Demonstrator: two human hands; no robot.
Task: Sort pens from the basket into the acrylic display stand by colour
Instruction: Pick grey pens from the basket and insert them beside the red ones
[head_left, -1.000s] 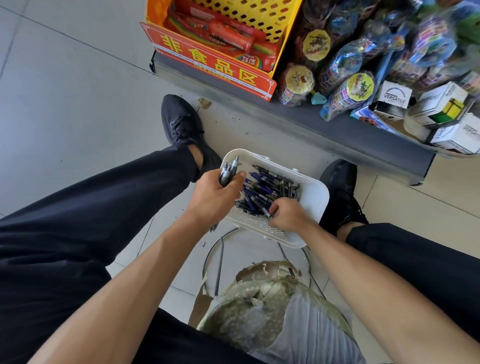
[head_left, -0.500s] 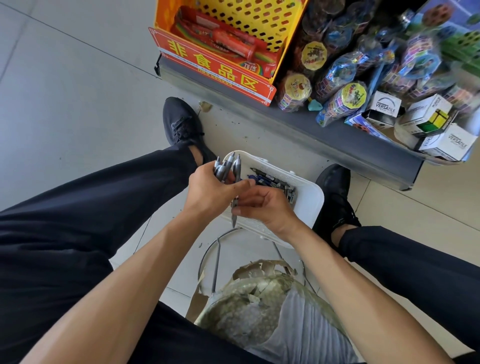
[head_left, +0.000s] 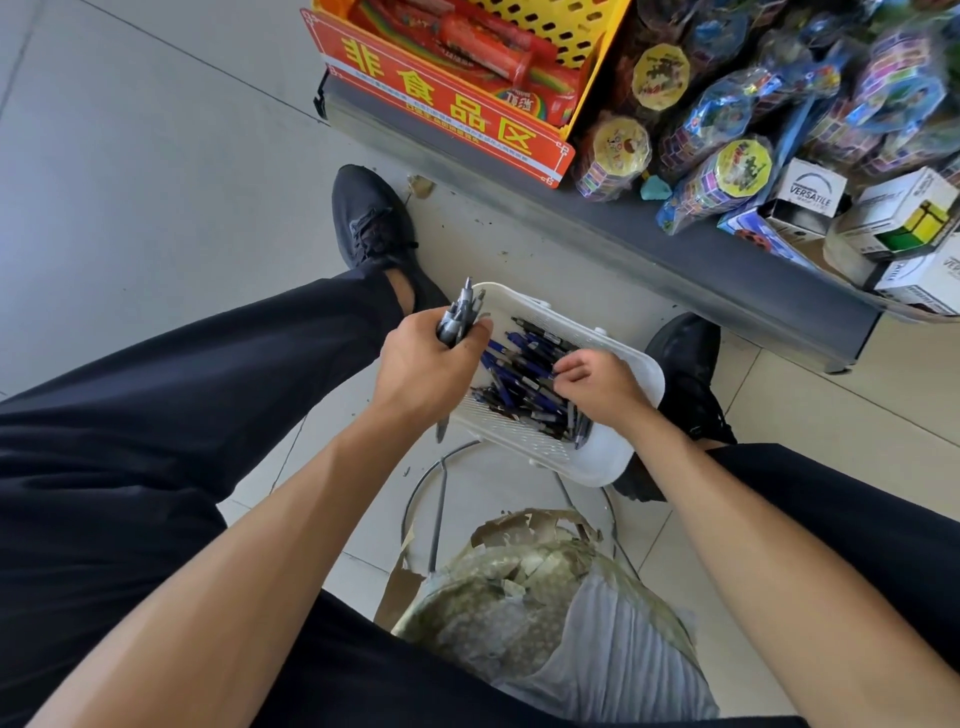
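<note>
A white plastic basket (head_left: 631, 371) stands on the floor between my feet, holding several blue and black pens (head_left: 524, 387). My left hand (head_left: 428, 364) grips a bundle of grey pens (head_left: 460, 317) upright over the basket's left edge. My right hand (head_left: 597, 382) reaches into the pile with curled fingers, fingertips on a pen; whether it pinches one is hidden by the fingers. No acrylic display stand is in view.
A grey shelf base (head_left: 701, 260) runs behind the basket, bearing a red and yellow crate (head_left: 441, 104), bagged toys (head_left: 727, 135) and white boxes (head_left: 904, 218). My black shoes (head_left: 371, 223) flank the basket. A worn stool (head_left: 519, 587) sits below me.
My right hand left the bundle in my left hand and went back into the basket's pile. My left hand kept hold of the grey pens.
</note>
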